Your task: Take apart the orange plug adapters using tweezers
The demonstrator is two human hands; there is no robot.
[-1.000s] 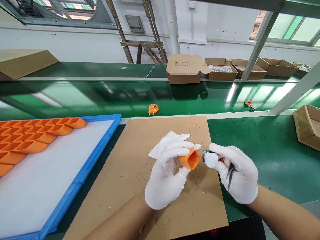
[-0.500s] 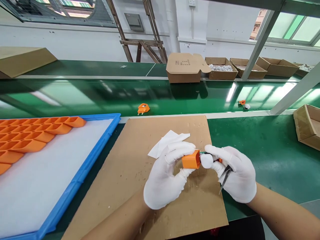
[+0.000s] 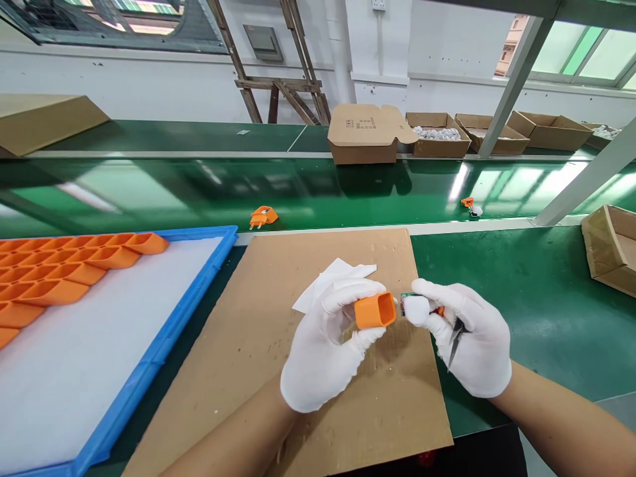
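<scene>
My left hand [image 3: 330, 348], in a white glove, grips an orange plastic housing [image 3: 368, 313] between thumb and fingers; its open end faces right. Just right of that opening, my gloved right hand [image 3: 470, 338] pinches a small circuit board assembly [image 3: 416, 309] with a round white piece and a bit of orange at its back. The housing and the assembly are apart by a small gap. Dark pointed tweezers [image 3: 456, 341] are also tucked in the right hand, tips downward. Beneath both hands lies a brown cardboard sheet [image 3: 298, 371], with folded white paper [image 3: 330, 281] behind the left hand.
A blue-rimmed tray [image 3: 163, 331] at left holds rows of orange housings [image 3: 64, 271]. On the green belt behind sit an orange plug [image 3: 263, 216] and a small orange-and-white part [image 3: 472, 207]. Cardboard boxes [image 3: 365, 136] line the back shelf; another box [image 3: 609, 255] stands at right.
The housing and the board assembly have moved slightly apart, and the housing's opening has turned more toward me. On the belt, the orange plug and the small part have shifted left.
</scene>
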